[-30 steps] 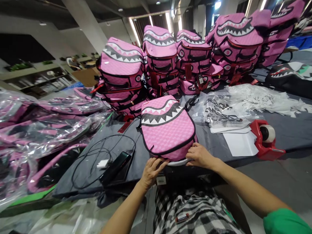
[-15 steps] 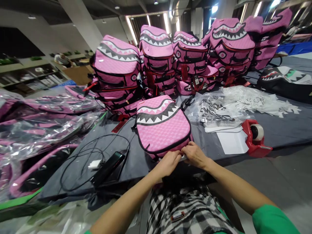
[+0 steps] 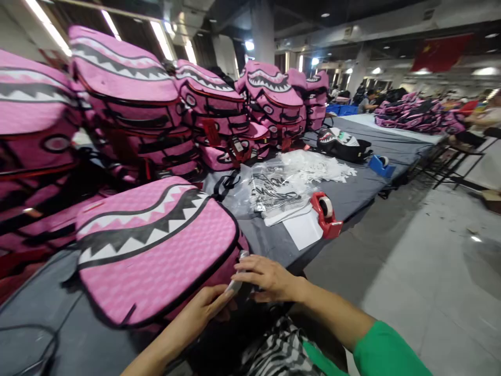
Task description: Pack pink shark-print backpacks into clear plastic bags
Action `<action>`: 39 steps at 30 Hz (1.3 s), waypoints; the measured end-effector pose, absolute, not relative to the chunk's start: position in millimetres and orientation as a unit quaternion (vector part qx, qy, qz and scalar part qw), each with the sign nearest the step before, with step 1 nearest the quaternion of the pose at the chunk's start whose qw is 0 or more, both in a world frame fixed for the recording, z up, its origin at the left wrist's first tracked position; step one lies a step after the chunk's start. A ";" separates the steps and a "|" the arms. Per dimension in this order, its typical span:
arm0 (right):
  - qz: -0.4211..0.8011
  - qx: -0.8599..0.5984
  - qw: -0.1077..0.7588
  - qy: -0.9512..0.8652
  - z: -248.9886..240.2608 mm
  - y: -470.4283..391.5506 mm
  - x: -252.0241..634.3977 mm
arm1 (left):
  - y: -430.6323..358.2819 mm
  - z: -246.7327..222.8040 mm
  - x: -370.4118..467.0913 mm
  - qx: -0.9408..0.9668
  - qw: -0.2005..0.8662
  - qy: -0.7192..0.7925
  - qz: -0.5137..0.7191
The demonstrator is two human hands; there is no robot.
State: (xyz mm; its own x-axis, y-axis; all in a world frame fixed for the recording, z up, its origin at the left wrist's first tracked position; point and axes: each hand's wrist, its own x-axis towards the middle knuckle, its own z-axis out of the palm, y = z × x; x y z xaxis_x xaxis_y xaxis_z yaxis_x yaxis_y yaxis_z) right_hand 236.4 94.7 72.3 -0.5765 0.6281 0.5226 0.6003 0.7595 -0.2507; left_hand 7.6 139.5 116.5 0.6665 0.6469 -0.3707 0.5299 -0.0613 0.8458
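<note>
A pink backpack [image 3: 156, 250] with a shark-mouth print lies on the table's front edge, its black-piped front panel facing up. At its lower right corner, my left hand [image 3: 209, 308] is closed, thumb and fingers pinching a thin whitish translucent strip [image 3: 235, 282], perhaps plastic or tape. My right hand [image 3: 268, 277] rests its bent fingers on the upper part of the same strip, against the bag's side. What the strip wraps or joins is hidden by my fingers.
Pink backpacks [image 3: 125, 78] stand stacked along the back. To the right are a clear plastic bag [image 3: 270, 185], a pile of white tags [image 3: 317, 166], white paper [image 3: 303, 230], a red tape dispenser [image 3: 326, 216], a black shark-print bag [image 3: 340, 143] and a blue dispenser [image 3: 381, 166]. A cable [image 3: 50, 339] lies left.
The view has swung right and come closer to the backpack. My right hand's fingers have loosened from a tight grip and lie along the whitish strip, which now shows between my hands.
</note>
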 end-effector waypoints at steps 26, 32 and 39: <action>0.124 -0.741 0.617 -0.235 78.2 21.5 429.3 | 122.3 81.2 14.3 0.789 0.360 0.425 0.258; 0.334 -0.623 0.669 -0.229 48.3 51.3 303.3 | 121.4 103.1 17.2 0.789 0.388 0.435 0.197; 0.566 -0.454 0.580 -0.370 53.7 43.9 179.2 | 116.0 120.2 17.8 0.777 0.426 0.430 0.176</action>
